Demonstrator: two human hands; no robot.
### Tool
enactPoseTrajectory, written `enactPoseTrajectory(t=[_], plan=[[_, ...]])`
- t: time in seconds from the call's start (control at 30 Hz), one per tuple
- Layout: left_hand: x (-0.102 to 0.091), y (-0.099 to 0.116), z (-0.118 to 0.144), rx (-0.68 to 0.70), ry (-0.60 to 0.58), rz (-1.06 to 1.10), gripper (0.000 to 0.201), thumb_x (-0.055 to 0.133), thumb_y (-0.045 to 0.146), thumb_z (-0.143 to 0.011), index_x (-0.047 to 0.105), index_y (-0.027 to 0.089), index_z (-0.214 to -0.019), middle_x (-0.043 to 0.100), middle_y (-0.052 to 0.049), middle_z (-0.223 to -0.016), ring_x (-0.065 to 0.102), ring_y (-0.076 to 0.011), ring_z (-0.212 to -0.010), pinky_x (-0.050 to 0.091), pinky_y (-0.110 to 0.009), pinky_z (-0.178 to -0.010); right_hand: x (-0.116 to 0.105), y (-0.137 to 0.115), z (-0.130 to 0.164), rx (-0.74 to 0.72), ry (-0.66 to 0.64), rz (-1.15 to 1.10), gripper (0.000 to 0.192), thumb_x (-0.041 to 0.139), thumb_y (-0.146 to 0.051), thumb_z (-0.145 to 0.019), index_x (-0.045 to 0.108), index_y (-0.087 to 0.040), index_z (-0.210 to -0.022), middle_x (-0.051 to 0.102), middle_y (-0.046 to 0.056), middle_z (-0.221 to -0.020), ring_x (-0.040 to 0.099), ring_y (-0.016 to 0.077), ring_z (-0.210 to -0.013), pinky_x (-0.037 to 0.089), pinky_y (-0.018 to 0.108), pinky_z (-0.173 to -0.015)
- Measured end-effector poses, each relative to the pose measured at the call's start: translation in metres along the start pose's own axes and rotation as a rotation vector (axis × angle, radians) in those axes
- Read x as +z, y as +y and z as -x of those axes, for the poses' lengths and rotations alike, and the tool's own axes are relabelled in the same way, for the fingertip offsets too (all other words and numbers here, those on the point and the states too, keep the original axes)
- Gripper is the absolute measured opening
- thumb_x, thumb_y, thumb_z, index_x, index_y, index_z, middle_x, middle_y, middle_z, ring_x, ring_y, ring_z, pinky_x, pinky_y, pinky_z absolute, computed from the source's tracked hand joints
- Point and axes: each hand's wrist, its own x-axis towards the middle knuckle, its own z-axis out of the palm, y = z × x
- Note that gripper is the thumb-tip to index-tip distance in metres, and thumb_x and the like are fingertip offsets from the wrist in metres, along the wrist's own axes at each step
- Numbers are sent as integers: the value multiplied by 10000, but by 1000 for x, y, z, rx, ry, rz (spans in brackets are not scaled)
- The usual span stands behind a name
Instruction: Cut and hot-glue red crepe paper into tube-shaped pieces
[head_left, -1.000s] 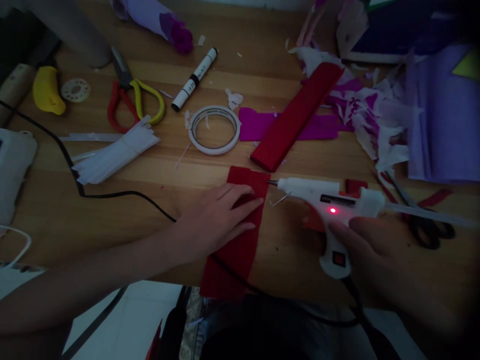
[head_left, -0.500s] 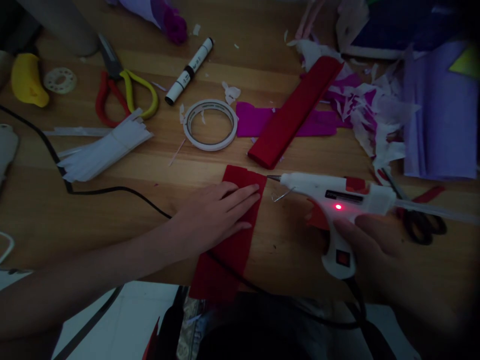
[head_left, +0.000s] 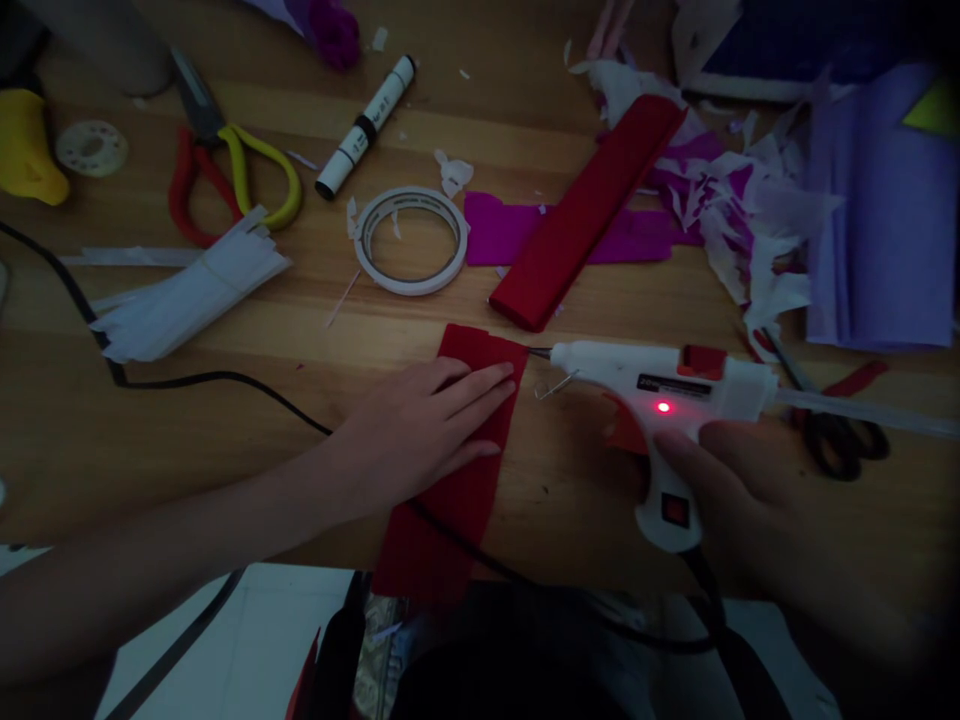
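Note:
My left hand (head_left: 427,420) lies flat with fingers stretched over a red strip of crepe paper (head_left: 450,540), pressing it on the wooden table. The strip's lower end hangs past the table's front edge. My right hand (head_left: 742,480) is wrapped round the handle of a white hot glue gun (head_left: 645,370) with its red light lit. The gun's metal nozzle is at the strip's upper right corner; whether it touches I cannot tell. A clear glue stick (head_left: 862,412) sticks out of the gun's back. Beyond lies a folded red crepe paper piece (head_left: 592,215) across a magenta strip (head_left: 499,235).
A tape roll (head_left: 411,285), a marker (head_left: 367,125), red-and-yellow-handled pliers (head_left: 217,160) and a bundle of white strips (head_left: 191,295) lie left. A black cord (head_left: 217,376) runs under my left arm. Scissors (head_left: 840,440), paper scraps (head_left: 727,200) and purple paper (head_left: 881,210) are right.
The glue gun has come slightly left, its nozzle now at the red strip's corner. My left hand stays on the strip. The whole view has shifted a little.

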Motion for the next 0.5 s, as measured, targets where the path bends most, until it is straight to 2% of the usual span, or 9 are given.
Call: enactPoseTrajectory(t=[0.13, 0.3, 0.5], plan=[[-1, 0, 0, 7, 9, -3, 478, 357, 392, -995, 536, 79, -1310, 574, -100, -1356, 570, -226, -1038, 437, -342, -895, 0, -2, 1, -77, 31, 96, 608, 449, -639, -864, 409, -227, -419, 413, -29, -369, 378, 105, -313, 292, 235, -295], [0, 0, 0, 8, -3, -16, 482, 337, 397, -1001, 538, 88, -1311, 561, -89, -1374, 567, -226, -1049, 441, -340, -909, -2, -2, 4, -66, -84, 137, 541, 426, -571, -908, 466, -235, -485, 471, -24, -410, 445, 126, -358, 326, 248, -329], [0, 1, 1, 7, 11, -10, 481, 341, 394, -1000, 532, 81, -1311, 573, -91, -1359, 566, -228, -1048, 434, -340, -918, -3, -7, 1, -114, -6, 195, 584, 397, -612, -900, 415, -239, -451, 447, -18, -413, 438, 131, -372, 331, 267, -354]])
